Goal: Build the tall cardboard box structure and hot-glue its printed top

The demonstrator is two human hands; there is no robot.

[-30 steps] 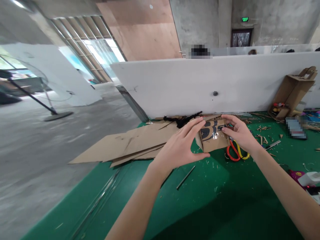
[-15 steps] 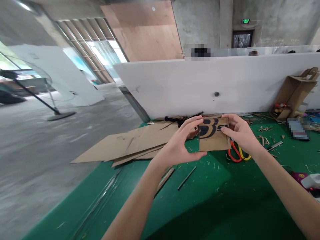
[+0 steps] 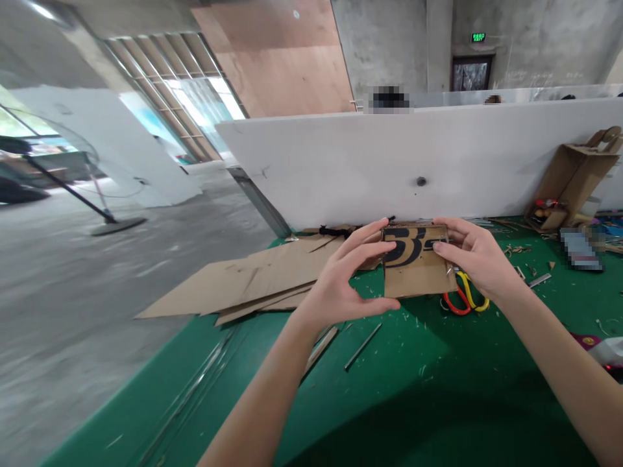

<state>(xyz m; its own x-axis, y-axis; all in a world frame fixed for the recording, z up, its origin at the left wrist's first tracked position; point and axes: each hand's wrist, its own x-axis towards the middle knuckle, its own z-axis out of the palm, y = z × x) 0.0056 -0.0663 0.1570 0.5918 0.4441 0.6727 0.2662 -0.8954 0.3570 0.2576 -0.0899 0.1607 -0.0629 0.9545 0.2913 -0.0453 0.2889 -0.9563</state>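
Note:
A small piece of brown cardboard with bold black print is held up over the green table, its printed face towards me. It seems to have folded edges, like a shallow box. My right hand grips its upper right side, thumb on the face and fingers behind the edge. Around the left side, my left hand is spread, with one fingertip overlapping the print and the thumb just below the lower edge. Scissors with red and yellow handles lie beneath the piece, partly hidden by it.
Flat cardboard sheets overhang the left edge of the green table. A thin rod and cardboard strips lie nearer me. A white partition rises behind. On the right are a cardboard structure, a phone and scraps.
The cardboard piece has come slightly nearer and tilted a little. My left fingers have spread further apart, and its thumb has slipped just below the piece. My right hand keeps its grip.

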